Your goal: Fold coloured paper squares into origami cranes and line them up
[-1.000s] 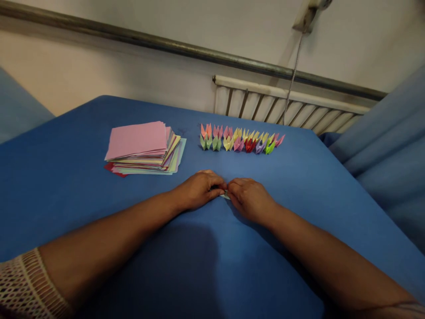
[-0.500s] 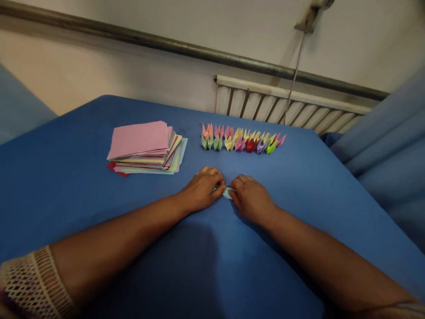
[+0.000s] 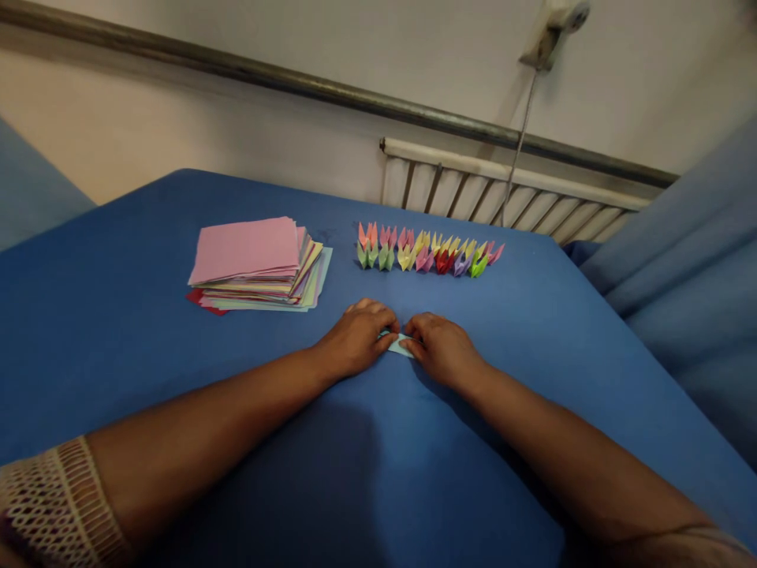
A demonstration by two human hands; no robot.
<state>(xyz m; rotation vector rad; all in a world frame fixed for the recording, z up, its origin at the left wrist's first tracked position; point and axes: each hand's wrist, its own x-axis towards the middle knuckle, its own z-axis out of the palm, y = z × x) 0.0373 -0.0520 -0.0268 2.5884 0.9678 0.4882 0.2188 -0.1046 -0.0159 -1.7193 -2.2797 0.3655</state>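
Note:
A small folded piece of pale blue-green paper lies on the blue table between my two hands, mostly covered by fingers. My left hand pinches its left end, thumb in front and fingers curled behind. On the right end rests the thumb of my right hand, with its fingers bent over the far side of the paper. Beyond the hands stand two rows of small folded paper cranes in pink, yellow, green, red and purple.
Left of the cranes is a thick, uneven stack of coloured paper, pink on top. Behind the blue table are a white radiator and a metal pipe along the wall. A blue curtain hangs at the right.
My right thumb and fingers have shifted on the paper, moving slightly left and showing more of its surface. My left hand keeps its pinch. The view has turned a little.

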